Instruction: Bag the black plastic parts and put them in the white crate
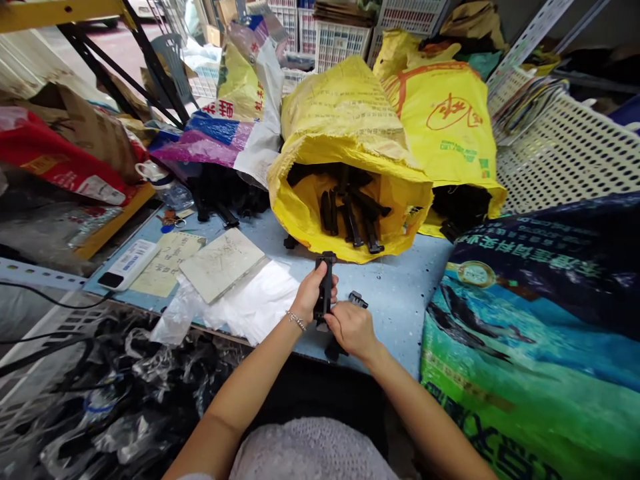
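My left hand (313, 293) is wrapped round a long black plastic part (324, 287), which stands roughly upright over the front of the table. At the lower end of this part, my right hand (353, 328) is closed with thumb and fingers pinched; what its fingers grip is partly hidden. A second black piece (358, 299) shows just behind my right hand, and another dark piece (334, 349) lies below it at the table edge. Straight ahead, an open yellow woven sack (300, 230) lies on its side with several similar black parts (353, 220) inside.
Left on the blue table (400, 287) are a grey board (223, 263), white plastic bags (265, 300), a note (167, 263) and a white device (129, 265). A second yellow sack (450, 127) and a blue-green sack (500, 373) stand right. Bagged black parts (125, 400) fill the lower left.
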Action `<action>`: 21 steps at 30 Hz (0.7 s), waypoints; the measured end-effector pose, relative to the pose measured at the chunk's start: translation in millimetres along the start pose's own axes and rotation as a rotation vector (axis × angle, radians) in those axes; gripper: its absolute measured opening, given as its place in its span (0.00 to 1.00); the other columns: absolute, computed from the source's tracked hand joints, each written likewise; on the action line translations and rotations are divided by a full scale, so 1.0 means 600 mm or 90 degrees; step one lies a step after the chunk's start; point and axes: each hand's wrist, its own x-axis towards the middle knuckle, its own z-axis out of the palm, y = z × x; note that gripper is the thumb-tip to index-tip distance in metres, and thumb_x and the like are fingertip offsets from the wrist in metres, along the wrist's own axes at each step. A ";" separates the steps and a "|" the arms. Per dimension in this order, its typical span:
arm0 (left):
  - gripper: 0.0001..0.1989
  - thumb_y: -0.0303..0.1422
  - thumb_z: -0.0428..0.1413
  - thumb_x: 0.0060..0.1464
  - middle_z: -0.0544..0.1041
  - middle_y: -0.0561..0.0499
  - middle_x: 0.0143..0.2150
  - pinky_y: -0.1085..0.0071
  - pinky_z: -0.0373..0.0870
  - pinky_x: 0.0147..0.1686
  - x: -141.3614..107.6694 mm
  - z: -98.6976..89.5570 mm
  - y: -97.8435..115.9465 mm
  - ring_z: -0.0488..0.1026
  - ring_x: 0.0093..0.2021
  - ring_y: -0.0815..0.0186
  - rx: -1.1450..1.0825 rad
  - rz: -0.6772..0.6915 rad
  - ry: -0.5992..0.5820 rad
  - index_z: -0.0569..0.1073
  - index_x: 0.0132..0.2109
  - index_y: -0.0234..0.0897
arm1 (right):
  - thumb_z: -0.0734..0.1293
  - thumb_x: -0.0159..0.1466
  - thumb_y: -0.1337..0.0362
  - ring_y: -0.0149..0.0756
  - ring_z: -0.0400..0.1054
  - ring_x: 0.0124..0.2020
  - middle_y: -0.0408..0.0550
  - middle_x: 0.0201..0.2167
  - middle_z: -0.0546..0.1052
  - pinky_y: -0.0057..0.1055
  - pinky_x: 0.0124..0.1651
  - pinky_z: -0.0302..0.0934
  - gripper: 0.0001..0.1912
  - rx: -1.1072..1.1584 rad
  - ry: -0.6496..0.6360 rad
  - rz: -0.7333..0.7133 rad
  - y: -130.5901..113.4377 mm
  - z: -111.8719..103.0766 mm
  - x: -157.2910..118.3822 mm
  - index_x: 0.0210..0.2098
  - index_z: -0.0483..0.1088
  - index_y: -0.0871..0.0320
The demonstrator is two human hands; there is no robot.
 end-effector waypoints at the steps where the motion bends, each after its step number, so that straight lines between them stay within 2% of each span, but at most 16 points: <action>1: 0.29 0.57 0.58 0.49 0.69 0.55 0.29 0.76 0.61 0.20 0.002 -0.005 -0.007 0.64 0.21 0.73 0.031 -0.004 0.020 0.69 0.45 0.37 | 0.49 0.73 0.53 0.37 0.67 0.29 0.49 0.26 0.74 0.31 0.33 0.54 0.26 -0.006 -0.034 -0.020 0.013 -0.002 0.014 0.28 0.69 0.57; 3: 0.29 0.58 0.54 0.52 0.72 0.51 0.31 0.72 0.66 0.25 0.003 -0.016 -0.030 0.68 0.24 0.69 0.154 0.024 0.066 0.70 0.45 0.36 | 0.48 0.73 0.54 0.37 0.68 0.32 0.48 0.29 0.75 0.30 0.36 0.56 0.26 -0.018 -0.077 0.017 0.054 -0.013 0.069 0.32 0.71 0.56; 4: 0.28 0.57 0.52 0.54 0.74 0.48 0.33 0.69 0.69 0.30 0.001 -0.021 -0.045 0.71 0.29 0.66 0.245 0.053 0.079 0.71 0.44 0.35 | 0.47 0.74 0.55 0.37 0.69 0.36 0.49 0.32 0.76 0.30 0.39 0.57 0.25 -0.033 -0.070 0.083 0.079 -0.020 0.105 0.36 0.71 0.56; 5: 0.26 0.55 0.51 0.56 0.76 0.45 0.36 0.65 0.71 0.38 -0.001 -0.026 -0.061 0.73 0.35 0.62 0.350 0.088 0.091 0.72 0.43 0.35 | 0.47 0.74 0.56 0.40 0.69 0.41 0.53 0.37 0.76 0.31 0.42 0.58 0.24 -0.071 -0.016 0.201 0.104 -0.027 0.145 0.41 0.71 0.58; 7: 0.22 0.50 0.51 0.58 0.76 0.41 0.45 0.55 0.65 0.53 -0.005 -0.032 -0.094 0.71 0.48 0.54 0.561 0.155 0.125 0.75 0.44 0.34 | 0.54 0.72 0.54 0.48 0.67 0.51 0.63 0.51 0.72 0.36 0.47 0.59 0.21 -0.104 0.012 0.396 0.149 -0.038 0.220 0.53 0.66 0.62; 8: 0.21 0.47 0.52 0.58 0.74 0.39 0.49 0.51 0.61 0.57 -0.006 -0.035 -0.108 0.68 0.53 0.51 0.647 0.183 0.150 0.75 0.46 0.34 | 0.57 0.70 0.55 0.51 0.65 0.53 0.68 0.53 0.70 0.38 0.48 0.59 0.21 -0.096 0.005 0.457 0.167 -0.041 0.250 0.55 0.65 0.65; 10: 0.24 0.44 0.54 0.57 0.70 0.37 0.55 0.48 0.55 0.60 -0.003 -0.039 -0.120 0.64 0.58 0.48 0.731 0.213 0.184 0.72 0.54 0.33 | 0.60 0.69 0.58 0.53 0.66 0.53 0.72 0.51 0.71 0.40 0.49 0.59 0.20 -0.059 -0.024 0.510 0.189 -0.045 0.284 0.52 0.66 0.69; 11: 0.26 0.44 0.55 0.56 0.69 0.36 0.56 0.48 0.55 0.61 0.001 -0.041 -0.117 0.63 0.58 0.49 0.721 0.222 0.179 0.70 0.57 0.33 | 0.60 0.69 0.59 0.52 0.68 0.51 0.71 0.47 0.73 0.39 0.48 0.60 0.18 -0.036 -0.034 0.510 0.192 -0.045 0.286 0.49 0.68 0.69; 13: 0.30 0.47 0.55 0.56 0.68 0.37 0.58 0.52 0.56 0.62 0.012 -0.040 -0.095 0.64 0.59 0.52 0.610 0.249 0.141 0.66 0.61 0.35 | 0.59 0.70 0.57 0.46 0.71 0.45 0.63 0.41 0.76 0.36 0.45 0.61 0.17 0.019 -0.049 0.488 0.184 -0.044 0.261 0.44 0.70 0.66; 16: 0.32 0.55 0.49 0.58 0.68 0.40 0.59 0.57 0.61 0.59 0.025 -0.026 -0.041 0.65 0.60 0.56 0.301 0.249 0.041 0.65 0.61 0.38 | 0.55 0.70 0.48 0.38 0.72 0.33 0.50 0.31 0.77 0.30 0.36 0.63 0.24 0.148 -0.094 0.421 0.143 -0.038 0.176 0.37 0.72 0.60; 18: 0.32 0.56 0.46 0.59 0.72 0.40 0.55 0.60 0.66 0.53 0.022 -0.011 -0.013 0.70 0.55 0.57 0.137 0.195 -0.032 0.69 0.57 0.36 | 0.51 0.69 0.42 0.35 0.68 0.24 0.45 0.24 0.74 0.29 0.29 0.61 0.30 0.346 -0.144 0.364 0.110 -0.038 0.119 0.33 0.71 0.59; 19: 0.29 0.56 0.48 0.59 0.74 0.41 0.51 0.62 0.68 0.50 0.017 -0.003 -0.004 0.72 0.51 0.58 0.094 0.172 -0.056 0.71 0.53 0.36 | 0.49 0.68 0.40 0.34 0.66 0.22 0.44 0.21 0.73 0.29 0.26 0.59 0.33 0.430 -0.144 0.350 0.095 -0.040 0.099 0.30 0.71 0.58; 21: 0.23 0.51 0.55 0.57 0.75 0.45 0.45 0.67 0.69 0.44 -0.001 0.010 0.002 0.74 0.43 0.63 0.074 0.153 -0.066 0.72 0.48 0.36 | 0.46 0.68 0.39 0.34 0.65 0.22 0.45 0.20 0.71 0.30 0.27 0.58 0.35 0.481 -0.064 0.330 0.073 -0.048 0.082 0.28 0.70 0.57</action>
